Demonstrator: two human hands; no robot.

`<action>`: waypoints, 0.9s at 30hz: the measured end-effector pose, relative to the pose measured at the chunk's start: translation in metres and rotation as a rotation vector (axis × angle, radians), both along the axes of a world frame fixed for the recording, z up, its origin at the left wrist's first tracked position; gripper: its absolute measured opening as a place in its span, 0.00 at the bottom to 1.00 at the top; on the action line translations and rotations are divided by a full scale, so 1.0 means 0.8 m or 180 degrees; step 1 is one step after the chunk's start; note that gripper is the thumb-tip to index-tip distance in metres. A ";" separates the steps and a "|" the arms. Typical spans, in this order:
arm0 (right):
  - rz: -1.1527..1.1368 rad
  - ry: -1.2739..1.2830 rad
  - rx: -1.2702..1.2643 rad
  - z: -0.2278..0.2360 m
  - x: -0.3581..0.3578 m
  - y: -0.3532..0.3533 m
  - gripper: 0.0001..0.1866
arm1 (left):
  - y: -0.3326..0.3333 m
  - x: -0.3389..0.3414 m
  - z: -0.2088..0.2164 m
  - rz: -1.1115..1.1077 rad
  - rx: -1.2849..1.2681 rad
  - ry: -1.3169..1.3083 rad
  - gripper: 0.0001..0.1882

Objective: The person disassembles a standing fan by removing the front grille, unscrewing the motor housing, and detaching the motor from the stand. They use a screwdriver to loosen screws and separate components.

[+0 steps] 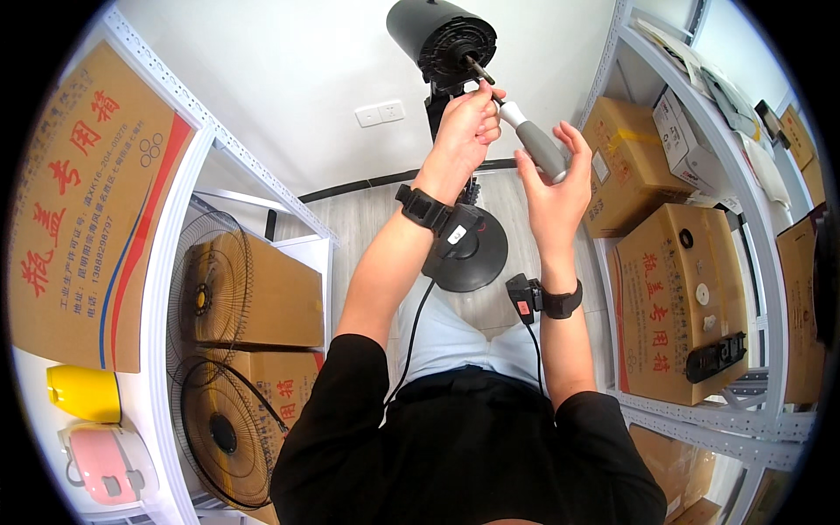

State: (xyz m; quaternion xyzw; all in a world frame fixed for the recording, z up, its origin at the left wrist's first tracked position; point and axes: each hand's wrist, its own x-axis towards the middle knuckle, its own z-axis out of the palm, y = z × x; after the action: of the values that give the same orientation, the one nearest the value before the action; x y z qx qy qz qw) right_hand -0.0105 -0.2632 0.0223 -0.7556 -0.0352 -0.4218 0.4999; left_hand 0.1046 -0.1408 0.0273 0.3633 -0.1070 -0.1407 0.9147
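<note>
Grey and white, the handle of a screwdriver (541, 150) slants away from the black motor head (439, 37), which sits atop a fan stand near the far wall (297, 87). The left grip (471, 122) is closed, pinching the thin metal shank just beside the motor's round face, presumably to steady the tool in line with its centre; the exact contact at the tip is too small to tell. The right grip (558, 185) is loose, thumb and fingers spread on either side of the handle's lower end, a pose that seems to leave it free to turn; whether the palm touches it, I cannot tell. Below, the stand's round black base (477, 262) rests on the floor (350, 227), out from the wall's edge, its breadth probably keeping the motor head steady. Leftward, two black wire fan guards (223, 433) lean against cartons (280, 293) beside the left shelf's (157, 350) inner edge, likely there to leave the middle free. At that shelf's near end stand a yellow container (83, 392) and a pink appliance (101, 459). Rightward, near the right shelf's (704, 429) inner edge, a carton (647, 306) bears a black ring (686, 232), a white disc (703, 293) and a long black plastic part (716, 357), perhaps for easy reach.
</note>
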 end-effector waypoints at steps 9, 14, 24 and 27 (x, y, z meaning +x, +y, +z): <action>-0.0216 -0.0142 -0.0595 -0.002 0.000 -0.004 0.23 | -0.004 -0.010 0.007 0.0111 0.0051 0.0134 0.13; -0.0363 -0.0480 -0.0637 -0.008 0.004 -0.003 0.25 | 0.007 0.006 -0.002 0.0128 0.0150 -0.0077 0.14; 0.0616 0.0651 0.0990 0.006 -0.003 0.001 0.20 | -0.002 0.004 -0.009 -0.0171 -0.0492 0.0088 0.17; -0.0366 -0.0583 -0.0692 -0.011 0.009 -0.004 0.19 | 0.000 0.003 -0.006 -0.0129 -0.0402 0.0140 0.16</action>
State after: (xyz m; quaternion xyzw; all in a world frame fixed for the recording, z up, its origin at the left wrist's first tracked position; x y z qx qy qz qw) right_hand -0.0036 -0.2666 0.0139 -0.7644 -0.0827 -0.5107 0.3849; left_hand 0.1069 -0.1410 0.0226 0.2995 -0.1029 -0.1600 0.9349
